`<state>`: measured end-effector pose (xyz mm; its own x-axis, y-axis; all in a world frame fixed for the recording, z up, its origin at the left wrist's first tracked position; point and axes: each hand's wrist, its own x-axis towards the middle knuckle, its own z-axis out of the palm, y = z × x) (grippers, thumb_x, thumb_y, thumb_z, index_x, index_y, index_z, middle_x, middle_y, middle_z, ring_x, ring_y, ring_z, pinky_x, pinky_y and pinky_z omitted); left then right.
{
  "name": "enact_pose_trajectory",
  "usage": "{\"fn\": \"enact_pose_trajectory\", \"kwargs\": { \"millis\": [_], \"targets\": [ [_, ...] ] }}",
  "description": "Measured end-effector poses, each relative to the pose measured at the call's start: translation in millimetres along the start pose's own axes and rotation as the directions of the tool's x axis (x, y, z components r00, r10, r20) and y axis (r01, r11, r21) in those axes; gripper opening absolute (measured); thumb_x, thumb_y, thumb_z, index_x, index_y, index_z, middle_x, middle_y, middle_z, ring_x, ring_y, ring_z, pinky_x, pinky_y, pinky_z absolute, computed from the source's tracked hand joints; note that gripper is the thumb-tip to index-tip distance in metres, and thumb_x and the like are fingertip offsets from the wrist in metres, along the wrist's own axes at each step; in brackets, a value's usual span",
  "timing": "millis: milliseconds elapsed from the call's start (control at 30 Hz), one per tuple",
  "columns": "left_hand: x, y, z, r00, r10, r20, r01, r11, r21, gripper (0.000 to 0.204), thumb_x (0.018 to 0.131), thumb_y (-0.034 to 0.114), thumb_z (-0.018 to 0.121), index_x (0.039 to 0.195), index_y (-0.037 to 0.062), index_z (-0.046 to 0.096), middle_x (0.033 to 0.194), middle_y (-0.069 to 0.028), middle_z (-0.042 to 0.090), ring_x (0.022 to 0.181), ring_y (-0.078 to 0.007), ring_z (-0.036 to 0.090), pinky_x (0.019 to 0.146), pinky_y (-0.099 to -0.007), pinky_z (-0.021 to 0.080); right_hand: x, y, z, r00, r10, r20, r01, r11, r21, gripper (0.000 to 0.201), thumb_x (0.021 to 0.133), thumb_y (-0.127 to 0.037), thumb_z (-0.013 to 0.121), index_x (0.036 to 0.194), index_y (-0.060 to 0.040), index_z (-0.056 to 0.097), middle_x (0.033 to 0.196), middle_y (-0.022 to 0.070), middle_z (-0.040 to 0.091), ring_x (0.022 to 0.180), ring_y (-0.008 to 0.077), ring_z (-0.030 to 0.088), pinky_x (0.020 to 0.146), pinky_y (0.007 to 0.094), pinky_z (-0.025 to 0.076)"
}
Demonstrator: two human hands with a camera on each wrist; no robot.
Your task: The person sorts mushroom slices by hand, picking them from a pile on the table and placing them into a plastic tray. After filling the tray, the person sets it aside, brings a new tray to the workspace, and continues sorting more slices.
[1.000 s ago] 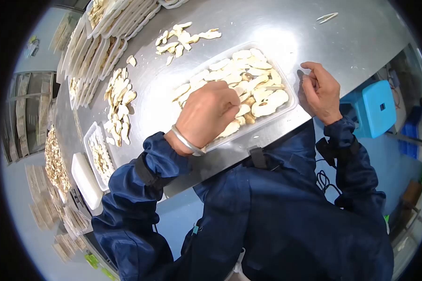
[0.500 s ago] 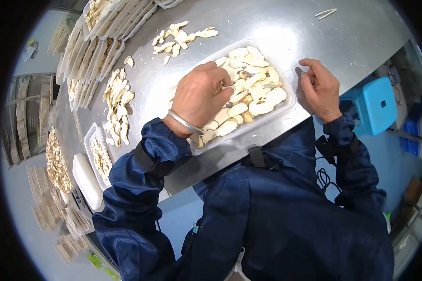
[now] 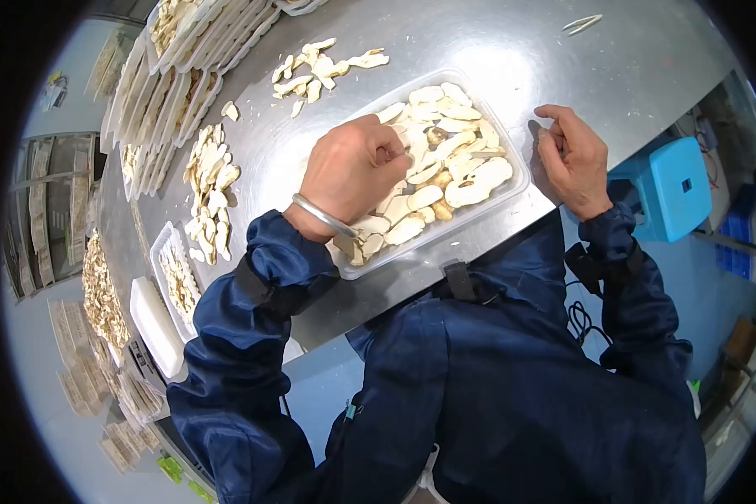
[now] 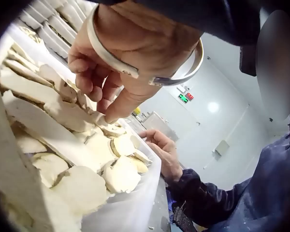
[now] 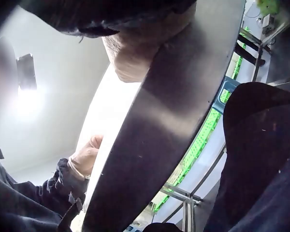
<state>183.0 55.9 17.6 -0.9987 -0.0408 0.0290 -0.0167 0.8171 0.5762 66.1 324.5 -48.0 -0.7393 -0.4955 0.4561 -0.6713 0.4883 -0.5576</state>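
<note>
A clear plastic tray (image 3: 525,172) filled with pale, brown-edged mushroom slices (image 3: 479,181) lies on the steel table before me. Over its left part, my left hand (image 3: 349,168), with a metal bangle at the wrist, reaches down with bent fingers. In the left wrist view, its thumb and fingertips (image 4: 112,115) come down at slices near the tray's edge; I cannot tell whether a slice is pinched between them. My right hand (image 3: 574,164) rests by the table's front edge, right of the tray, its fingers loosely bent and holding nothing.
Loose slices (image 3: 212,189) lie in a pile left of the tray, with a smaller group (image 3: 319,71) behind it. Stacked filled trays (image 3: 164,109) stand at the far left. Tweezers (image 3: 582,25) lie at the back right. A blue stool (image 3: 676,189) is beyond the right edge.
My left hand has moved left over the tray, uncovering slices in its middle. In the last half second its thumb and fingers have drawn closer together. The right hand has stayed nearly still.
</note>
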Motion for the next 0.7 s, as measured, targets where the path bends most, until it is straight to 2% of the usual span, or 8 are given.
{"fn": "enact_pose_trajectory", "kwargs": {
  "millis": [100, 200, 300, 533, 700],
  "targets": [
    [1, 2, -6, 0.999, 0.034, 0.025, -0.036, 0.995, 0.096, 0.010, 0.076, 0.010, 0.074, 0.080, 0.0035, 0.068, 0.073, -0.0066, 0.056, 0.063, -0.0184, 0.055, 0.059, -0.0315, 0.044, 0, -2, 0, 0.999, 0.036, 0.011, -0.037, 0.999, 0.011, 0.022, 0.085, -0.005, 0.062, 0.106, -0.0032, 0.064, 0.065, 0.0072, 0.054, 0.055, 0.0181, 0.052, 0.053, 0.0317, 0.042],
    [-3, 14, -4, 0.996, 0.077, -0.037, -0.076, 0.996, 0.036, 0.010, 0.077, 0.010, 0.073, 0.083, 0.0044, 0.067, 0.076, -0.0073, 0.056, 0.067, -0.0211, 0.057, 0.062, -0.0326, 0.045, 0, -2, 0, 1.000, 0.012, -0.012, -0.012, 1.000, 0.011, 0.022, 0.084, -0.004, 0.062, 0.106, -0.0030, 0.064, 0.065, 0.0077, 0.053, 0.054, 0.0188, 0.052, 0.054, 0.0321, 0.043],
    [-10, 19, -1, 0.987, 0.158, 0.012, -0.158, 0.987, 0.028, 0.012, 0.077, 0.010, 0.074, 0.085, 0.0043, 0.066, 0.078, -0.0079, 0.056, 0.069, -0.0232, 0.057, 0.063, -0.0337, 0.046, 0, -3, 0, 0.999, 0.035, -0.011, -0.035, 0.999, 0.022, 0.022, 0.084, -0.004, 0.062, 0.105, -0.0029, 0.065, 0.065, 0.0079, 0.053, 0.054, 0.0191, 0.052, 0.054, 0.0324, 0.043],
    [-9, 21, 7, 0.986, 0.169, 0.012, -0.169, 0.983, 0.073, 0.019, 0.076, 0.016, 0.078, 0.078, 0.0036, 0.064, 0.076, -0.0086, 0.057, 0.069, -0.0261, 0.057, 0.059, -0.0361, 0.045, 1, -3, -1, 0.999, 0.032, 0.000, -0.032, 0.999, 0.021, 0.021, 0.084, -0.005, 0.062, 0.105, -0.0027, 0.064, 0.066, 0.0079, 0.054, 0.055, 0.0188, 0.052, 0.054, 0.0319, 0.043],
    [-7, 20, 13, 0.983, 0.186, -0.012, -0.183, 0.977, 0.110, 0.018, 0.075, 0.016, 0.076, 0.075, 0.0042, 0.063, 0.076, -0.0098, 0.058, 0.072, -0.0273, 0.058, 0.061, -0.0376, 0.046, 0, -2, -1, 1.000, 0.018, 0.006, -0.018, 1.000, 0.008, 0.021, 0.085, -0.005, 0.062, 0.106, -0.0028, 0.064, 0.067, 0.0079, 0.055, 0.056, 0.0179, 0.053, 0.054, 0.0313, 0.043]
  ]
}}
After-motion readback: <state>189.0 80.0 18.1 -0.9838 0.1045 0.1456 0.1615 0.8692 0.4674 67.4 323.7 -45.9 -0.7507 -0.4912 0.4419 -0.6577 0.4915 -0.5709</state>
